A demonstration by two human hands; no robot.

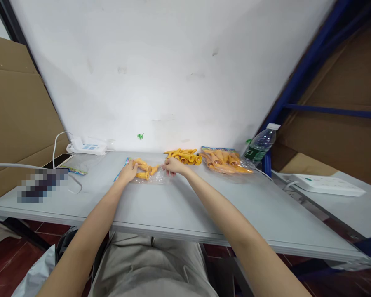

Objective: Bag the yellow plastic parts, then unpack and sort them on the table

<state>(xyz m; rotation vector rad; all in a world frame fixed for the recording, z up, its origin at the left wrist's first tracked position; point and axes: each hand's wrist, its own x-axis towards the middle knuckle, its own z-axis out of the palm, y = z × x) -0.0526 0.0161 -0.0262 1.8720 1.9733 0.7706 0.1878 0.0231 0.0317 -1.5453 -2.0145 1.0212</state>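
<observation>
A clear plastic bag (160, 179) with a blue-green printed header lies flat on the table, with several orange horn-shaped pieces (143, 175) inside. My left hand (128, 172) grips the bag near its header end, the fingers partly hidden by the angle. At the opposite end, my right hand (174, 166) has its fingers closed in a pinch on the bag's clear edge. Just behind the right hand sits a loose pile of yellow-orange horn-shaped pieces (185, 157), their round open ends facing me. A fuller bag of the same pieces (224, 161) rests farther right.
A plastic bottle (261, 144) leans at the back right near a blue metal frame (267, 163). Power strips lie at left (88, 147) and right (326, 185). A phone (58, 161) and white cables are on the left. A white wall (173, 82) rises behind the table (160, 210).
</observation>
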